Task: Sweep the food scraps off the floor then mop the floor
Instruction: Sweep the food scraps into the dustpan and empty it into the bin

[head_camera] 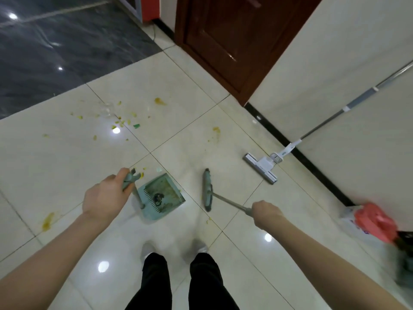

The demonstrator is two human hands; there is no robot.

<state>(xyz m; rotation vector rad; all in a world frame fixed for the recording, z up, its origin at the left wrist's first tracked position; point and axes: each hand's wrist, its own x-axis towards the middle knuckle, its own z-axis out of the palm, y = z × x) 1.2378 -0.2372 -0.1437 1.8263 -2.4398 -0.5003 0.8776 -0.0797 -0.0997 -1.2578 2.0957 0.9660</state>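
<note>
At the far left a yellow-brown smear (48,221) marks the pale tiled floor (67,166), just beyond your left forearm. Your left hand (105,199) has its fingers (121,175) curled and clamped round the top of the dustpan handle (130,179), and the teal dustpan (161,195) stands on the floor just right of that hand, its mouth turned away from you, with a dark clump of debris lying inside near its comb teeth. Farther from you, above the hand, the food scraps (121,123) lie scattered in small yellow and green bits near the edge of the dark marble flooring (55,52), well apart from the dustpan, with two more orange smears to their right. The broom head (207,190) rests on the floor just right of the dustpan, not touching it, and its grey shaft runs back to your right hand (267,214), whose fingers are wrapped tight round it. Beyond that, the flat mop (260,167) lies with its head on the floor, its pole leaning against the white wall (324,74) beside the brown door (234,36). A pink object (373,221), blurred, sits by the wall at far right.
</note>
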